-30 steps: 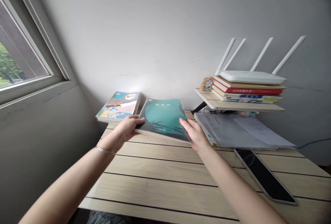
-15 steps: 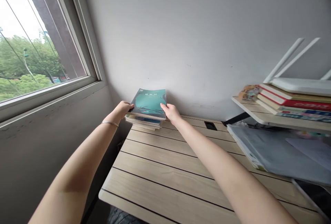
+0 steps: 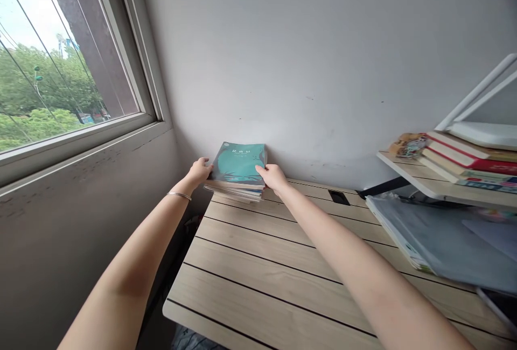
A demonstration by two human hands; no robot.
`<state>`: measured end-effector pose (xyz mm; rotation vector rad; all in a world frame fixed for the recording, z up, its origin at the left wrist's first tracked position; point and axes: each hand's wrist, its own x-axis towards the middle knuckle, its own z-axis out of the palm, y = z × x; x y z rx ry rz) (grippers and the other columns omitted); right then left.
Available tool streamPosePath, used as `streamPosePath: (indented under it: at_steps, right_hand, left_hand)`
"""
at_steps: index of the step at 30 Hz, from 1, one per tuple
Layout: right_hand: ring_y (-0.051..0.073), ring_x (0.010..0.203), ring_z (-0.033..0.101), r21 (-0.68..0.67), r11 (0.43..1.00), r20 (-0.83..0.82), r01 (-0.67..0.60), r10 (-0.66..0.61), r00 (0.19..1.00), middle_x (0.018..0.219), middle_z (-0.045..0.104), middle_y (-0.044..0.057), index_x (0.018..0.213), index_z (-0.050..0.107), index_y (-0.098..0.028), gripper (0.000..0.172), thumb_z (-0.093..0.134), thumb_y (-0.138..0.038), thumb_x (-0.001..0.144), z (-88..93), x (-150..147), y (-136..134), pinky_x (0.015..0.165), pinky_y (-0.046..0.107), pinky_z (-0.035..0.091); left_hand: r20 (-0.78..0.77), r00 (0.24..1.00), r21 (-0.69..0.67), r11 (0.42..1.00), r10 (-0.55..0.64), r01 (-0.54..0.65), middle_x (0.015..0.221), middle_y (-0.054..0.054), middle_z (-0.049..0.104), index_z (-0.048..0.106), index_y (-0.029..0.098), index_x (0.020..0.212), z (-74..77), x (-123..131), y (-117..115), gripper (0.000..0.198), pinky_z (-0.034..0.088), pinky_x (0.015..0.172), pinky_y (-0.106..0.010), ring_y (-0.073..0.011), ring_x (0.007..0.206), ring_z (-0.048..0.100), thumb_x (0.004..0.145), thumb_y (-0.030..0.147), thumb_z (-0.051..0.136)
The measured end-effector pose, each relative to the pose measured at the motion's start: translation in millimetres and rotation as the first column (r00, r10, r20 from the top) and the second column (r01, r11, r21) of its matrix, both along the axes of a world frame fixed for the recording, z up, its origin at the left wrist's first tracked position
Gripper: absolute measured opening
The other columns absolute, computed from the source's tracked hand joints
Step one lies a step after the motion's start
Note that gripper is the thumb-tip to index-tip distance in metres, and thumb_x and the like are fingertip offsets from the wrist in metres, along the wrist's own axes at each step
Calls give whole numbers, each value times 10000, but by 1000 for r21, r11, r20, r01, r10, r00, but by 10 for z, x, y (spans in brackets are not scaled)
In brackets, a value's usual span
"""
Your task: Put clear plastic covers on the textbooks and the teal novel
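A teal book with white lettering and dark plant shapes lies flat on top of an uneven stack of books at the desk's back left corner. Its left edge is held by my left hand, thumb at the cover's side and a bracelet on the wrist. On the opposite side, my right hand grips the edge, thumb over the cover. The fingers beneath and behind the books are mostly hidden.
The slatted wooden desk meets the wall behind. A window is at left. On the right, a raised shelf carries thick books and a white router; grey folders lie below. A cable opening sits near the back edge.
The teal book has come down onto the stack and now sits more in line with it. My left thumb has shifted off the cover toward its edge. The view has turned slightly left.
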<state>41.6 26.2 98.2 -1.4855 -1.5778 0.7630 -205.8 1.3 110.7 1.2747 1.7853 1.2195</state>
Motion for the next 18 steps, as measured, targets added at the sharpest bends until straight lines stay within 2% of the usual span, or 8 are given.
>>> streamPosePath:
  at_steps: [4,7,14,18]
  right_hand:
    - [119,524,403,19,999,-2,35,-35,999,520,436,-37,561,433,-215,303,538,-402,775,-25,-32,-23,504,240,271]
    - [128,548,446,26,998,-7,48,-48,999,547,485,-24,600,473,-209,273,515,-403,787,-43,-62,-29,511,235,294]
    - [171,533,528,-34,999,13,32,-31,999,524,522,2,556,441,-229,289,580,-390,751,-8,-48,19,507,259,333]
    - [215,669,581,-65,997,-30,42,-44,999,588,562,32,555,449,-234,293,647,-400,691,0,35,56,542,270,377]
  left_hand:
    - [-13,1000,-149,989,-28,26,824,-78,636,624,163,863,-7,0,31,219,446,668,-265,-222,841,593,762,356,647]
    - [9,999,-226,973,-53,54,689,-44,585,605,183,755,16,31,50,202,440,603,-271,-210,715,581,779,382,628]
    - [79,994,-334,937,-81,103,557,-9,535,597,194,723,104,65,89,199,451,567,-298,-197,561,569,757,379,662]
    - [120,990,-352,929,-77,115,552,-24,585,613,179,738,127,61,102,207,457,532,-309,-205,531,579,756,378,667]
